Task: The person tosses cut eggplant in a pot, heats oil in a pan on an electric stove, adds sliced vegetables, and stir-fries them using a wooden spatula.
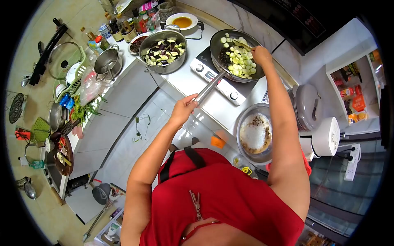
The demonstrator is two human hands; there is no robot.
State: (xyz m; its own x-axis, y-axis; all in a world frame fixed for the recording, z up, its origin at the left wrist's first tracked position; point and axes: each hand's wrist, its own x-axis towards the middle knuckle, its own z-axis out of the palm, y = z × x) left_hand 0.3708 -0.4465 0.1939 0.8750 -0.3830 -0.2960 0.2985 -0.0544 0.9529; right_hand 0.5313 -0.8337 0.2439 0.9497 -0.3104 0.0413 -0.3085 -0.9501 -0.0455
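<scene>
A dark frying pan (237, 55) sits on the white cooktop (205, 73), with pale green round slices (241, 61) and dark bits inside. My left hand (184, 108) is closed round the end of the pan's long metal handle (210, 87). At the pan's right rim, my right hand (261, 55) is closed over the slices, gripping a utensil whose greenish flat part reaches into the pan. Left of the cooktop stands a steel pot (163, 66) of cut eggplant pieces (162, 52).
A metal basin (241, 144) with whitish residue stands by my right forearm. Behind the pot are a plate of brown liquid (182, 21) and sauce bottles (123, 24). A small saucepan (108, 61) and greens (85, 107) lie left. A white appliance (326, 137) is at right.
</scene>
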